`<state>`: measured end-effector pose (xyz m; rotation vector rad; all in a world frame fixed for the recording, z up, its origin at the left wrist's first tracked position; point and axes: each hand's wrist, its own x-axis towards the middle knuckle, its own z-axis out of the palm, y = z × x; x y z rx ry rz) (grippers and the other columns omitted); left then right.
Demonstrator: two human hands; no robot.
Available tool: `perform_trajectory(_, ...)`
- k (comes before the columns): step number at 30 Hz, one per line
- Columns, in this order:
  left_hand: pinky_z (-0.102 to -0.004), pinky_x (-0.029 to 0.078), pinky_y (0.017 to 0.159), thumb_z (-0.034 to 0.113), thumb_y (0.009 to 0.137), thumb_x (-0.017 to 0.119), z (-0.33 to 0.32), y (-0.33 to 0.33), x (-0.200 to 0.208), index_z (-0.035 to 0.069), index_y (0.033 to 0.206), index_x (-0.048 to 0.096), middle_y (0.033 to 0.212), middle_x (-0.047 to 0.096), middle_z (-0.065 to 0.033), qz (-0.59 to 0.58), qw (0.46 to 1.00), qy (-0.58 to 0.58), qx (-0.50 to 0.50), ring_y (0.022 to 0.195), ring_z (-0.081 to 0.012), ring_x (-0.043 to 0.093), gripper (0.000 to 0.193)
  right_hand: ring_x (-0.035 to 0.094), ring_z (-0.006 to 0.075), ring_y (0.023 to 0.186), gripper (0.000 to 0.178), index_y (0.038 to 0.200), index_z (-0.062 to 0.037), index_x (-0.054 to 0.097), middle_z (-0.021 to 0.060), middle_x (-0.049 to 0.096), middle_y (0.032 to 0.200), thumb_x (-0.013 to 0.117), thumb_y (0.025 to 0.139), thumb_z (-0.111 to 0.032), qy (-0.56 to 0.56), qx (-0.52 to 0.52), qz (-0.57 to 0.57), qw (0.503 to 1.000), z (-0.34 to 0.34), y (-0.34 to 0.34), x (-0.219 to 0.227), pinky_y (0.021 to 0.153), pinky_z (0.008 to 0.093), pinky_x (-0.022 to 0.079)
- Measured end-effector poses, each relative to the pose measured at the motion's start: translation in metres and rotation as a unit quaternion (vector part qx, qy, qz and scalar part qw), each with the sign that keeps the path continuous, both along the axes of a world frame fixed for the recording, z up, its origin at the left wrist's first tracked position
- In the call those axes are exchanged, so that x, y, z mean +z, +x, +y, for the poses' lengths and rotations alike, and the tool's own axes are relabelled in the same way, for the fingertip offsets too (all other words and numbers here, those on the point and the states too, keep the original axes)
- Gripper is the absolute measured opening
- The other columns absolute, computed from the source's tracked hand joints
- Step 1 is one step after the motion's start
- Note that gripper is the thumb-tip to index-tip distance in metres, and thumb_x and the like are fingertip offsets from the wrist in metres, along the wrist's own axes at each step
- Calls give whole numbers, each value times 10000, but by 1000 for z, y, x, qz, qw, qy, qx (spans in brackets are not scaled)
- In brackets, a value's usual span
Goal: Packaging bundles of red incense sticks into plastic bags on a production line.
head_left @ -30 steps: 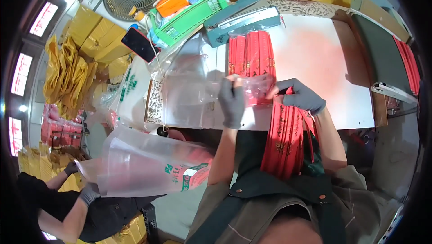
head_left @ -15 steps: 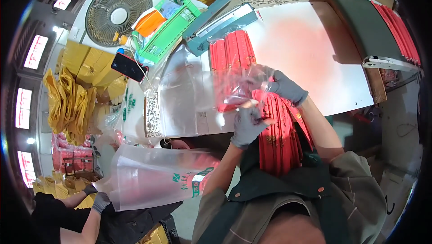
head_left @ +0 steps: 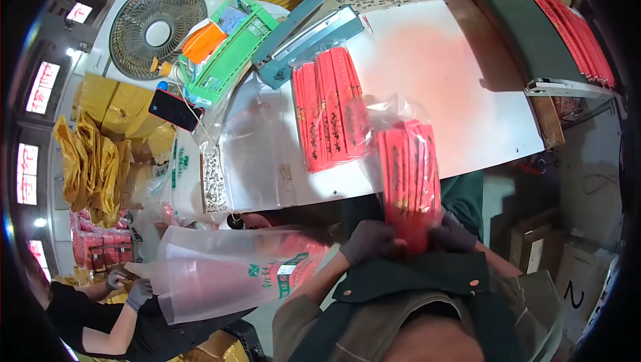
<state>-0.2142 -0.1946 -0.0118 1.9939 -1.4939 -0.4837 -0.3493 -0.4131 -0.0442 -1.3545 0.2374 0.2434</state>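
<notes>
A bundle of long, narrow red packets (head_left: 408, 175) with dark and gold print sits inside a clear plastic bag, its far end resting over the table's near edge. My left hand (head_left: 371, 238), in a grey glove, grips the bundle's near end from the left. On the opposite side my gloved right hand (head_left: 456, 230) closes round the same end, its fingers partly hidden. Just left of this bundle, another group of red packets (head_left: 327, 108) lies on the white table (head_left: 461, 75), partly under clear film.
Behind the packets stands a blue-grey bag sealer (head_left: 310, 41). A green basket (head_left: 234, 51), a fan (head_left: 158, 33) and a phone (head_left: 175, 109) are at the far left. Near left, a co-worker's gloved hands hold a large clear bag (head_left: 227, 275). A dark green padded box (head_left: 527, 35) stands far right.
The red packets have gone into the clear bag. Both my hands have moved from the bag's mouth over the table back toward my body, to the bundle's near end.
</notes>
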Motion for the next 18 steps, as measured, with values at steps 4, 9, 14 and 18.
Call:
perform_trajectory(4,-261,370,494,145,845,620,-5,46,51,44,707,547,639,514,-18,403,911,-4,88,551,-62,449,186,510,164,1049,493,1371,-17,306,120,544,1178,462,930,-174,-149,-31,-171,973,-24,39,65,918,324,398)
perform_trajectory(9,-245,429,578,57,855,542,-38,118,165,43,804,534,734,528,-4,136,945,-272,118,643,-69,502,54,578,362,680,592,1279,-60,449,168,571,773,601,707,-73,-638,83,-273,715,-90,101,184,591,410,454)
perform_trajectory(14,-187,395,513,99,822,647,-63,141,268,40,847,574,691,527,39,236,886,-376,135,582,-43,484,97,606,215,673,144,875,-7,547,109,586,791,593,742,22,-621,-76,-421,657,-91,126,301,611,290,474)
perform_trajectory(18,-255,436,517,141,728,698,-63,147,256,55,899,598,655,544,-19,-155,960,-221,73,575,-135,548,215,600,212,739,251,918,14,552,109,573,808,673,778,-155,-655,27,-243,715,-109,140,314,659,274,468)
